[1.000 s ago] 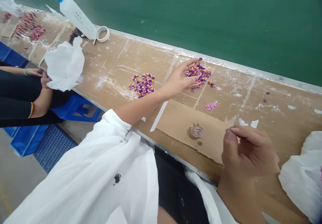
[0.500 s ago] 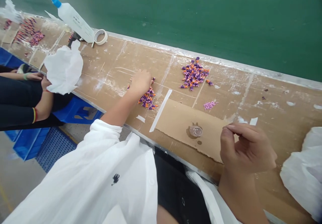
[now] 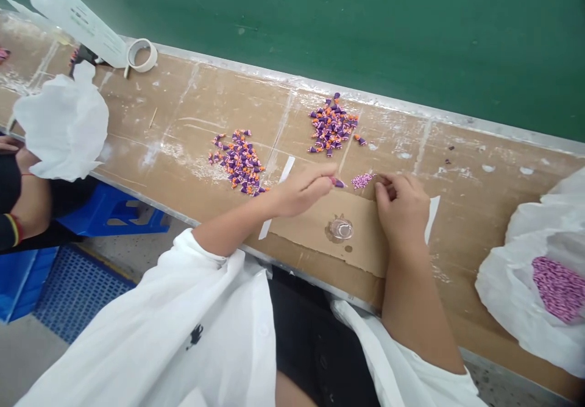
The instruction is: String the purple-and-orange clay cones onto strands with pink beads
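My left hand (image 3: 301,192) pinches a small purple cone-shaped piece (image 3: 339,183) in its fingertips, just left of a little heap of tiny pink pieces (image 3: 362,180). On the other side of that heap, my right hand (image 3: 403,207) has thumb and forefinger pressed together; what they hold, if anything, is too small to make out. Between my forearms, a small clear cup (image 3: 341,228) sits on a cardboard sheet (image 3: 301,236). Purple-and-orange pieces lie in two piles, a left pile (image 3: 242,162) and a far pile (image 3: 333,125).
White crumpled paper (image 3: 507,291) at the right holds many pink pieces (image 3: 558,289). Far left are another white paper (image 3: 64,127), a tape roll (image 3: 142,55), a white bottle (image 3: 77,20) and another person's arm (image 3: 34,206). A thin stick (image 3: 153,118) lies on the table.
My left hand has left the left pile and moved right with a purple piece. My right hand has moved forward and left to the pink heap. The view has shifted right.
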`<action>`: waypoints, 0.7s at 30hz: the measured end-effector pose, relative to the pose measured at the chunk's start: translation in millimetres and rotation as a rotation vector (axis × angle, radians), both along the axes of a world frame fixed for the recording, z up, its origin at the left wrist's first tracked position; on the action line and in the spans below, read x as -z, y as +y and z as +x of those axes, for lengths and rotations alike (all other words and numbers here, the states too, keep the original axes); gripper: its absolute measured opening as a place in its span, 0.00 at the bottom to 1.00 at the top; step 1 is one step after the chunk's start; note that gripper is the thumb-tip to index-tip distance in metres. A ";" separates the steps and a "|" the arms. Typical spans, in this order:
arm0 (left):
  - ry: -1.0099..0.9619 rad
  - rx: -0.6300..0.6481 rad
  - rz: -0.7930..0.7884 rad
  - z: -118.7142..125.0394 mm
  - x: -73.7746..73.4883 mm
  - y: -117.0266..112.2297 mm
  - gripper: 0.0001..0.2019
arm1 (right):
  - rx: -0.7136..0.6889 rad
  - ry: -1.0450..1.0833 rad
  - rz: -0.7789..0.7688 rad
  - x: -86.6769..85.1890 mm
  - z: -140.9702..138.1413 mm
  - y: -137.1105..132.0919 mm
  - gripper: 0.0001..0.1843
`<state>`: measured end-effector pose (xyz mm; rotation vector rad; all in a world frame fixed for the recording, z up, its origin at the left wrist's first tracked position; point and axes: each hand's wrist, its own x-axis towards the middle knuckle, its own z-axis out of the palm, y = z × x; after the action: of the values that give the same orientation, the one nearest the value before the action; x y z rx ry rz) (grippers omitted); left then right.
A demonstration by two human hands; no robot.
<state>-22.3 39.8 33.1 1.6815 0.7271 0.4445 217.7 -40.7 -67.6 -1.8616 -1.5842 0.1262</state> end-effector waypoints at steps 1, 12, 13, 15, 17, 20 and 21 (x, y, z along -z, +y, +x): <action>-0.084 0.016 -0.070 5.9 5.0 -7.1 0.12 | 0.013 0.002 -0.002 1.5 0.3 2.8 0.07; -0.276 0.011 -0.385 17.7 47.8 -15.9 0.27 | 0.100 -0.115 -0.192 1.9 -9.6 14.4 0.07; -0.304 0.004 -0.413 17.8 49.4 -15.8 0.28 | 0.101 -0.138 -0.199 3.4 -10.1 14.6 0.07; -0.343 0.003 -0.440 17.2 50.5 -15.4 0.28 | 0.091 -0.147 -0.195 5.5 -9.3 14.1 0.06; -0.376 -0.004 -0.450 15.5 48.9 -14.8 0.26 | 0.076 -0.083 -0.143 4.3 -8.3 11.4 0.04; -0.428 -0.028 -0.489 12.3 43.3 -14.4 0.24 | 0.027 0.152 0.004 -8.6 -14.0 1.7 0.05; -0.432 -0.033 -0.508 11.6 41.1 -14.7 0.23 | -0.008 0.264 0.046 -15.6 -19.1 -2.8 0.05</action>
<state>-10.7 25.1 -8.0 1.0512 0.4927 0.5684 198.5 -43.5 -51.9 -1.7241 -1.4013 0.3227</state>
